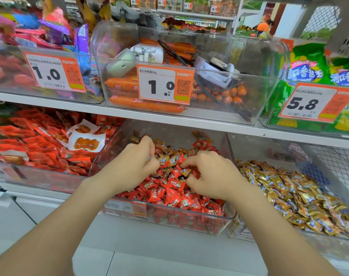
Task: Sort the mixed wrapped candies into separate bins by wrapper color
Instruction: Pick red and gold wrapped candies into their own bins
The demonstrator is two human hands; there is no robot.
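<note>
Both hands in the middle bin (114, 144), over red candies (169, 196); gold candies (165, 148) are mixed in just beyond my fingers. Left hand (135, 162): fingers curled tight, nearly a fist, tips pinching a small candy (149, 157), wrapper colour hard to tell. Right hand (207, 176): fingers bent, thumb and forefinger nipping one gold piece (186, 171) at the top of the red heap. Right of my right fingers, a second bin (259, 148) holds a gold pile (289, 196). Left of my left fingers, a bin of red snack packs (40, 148).
</note>
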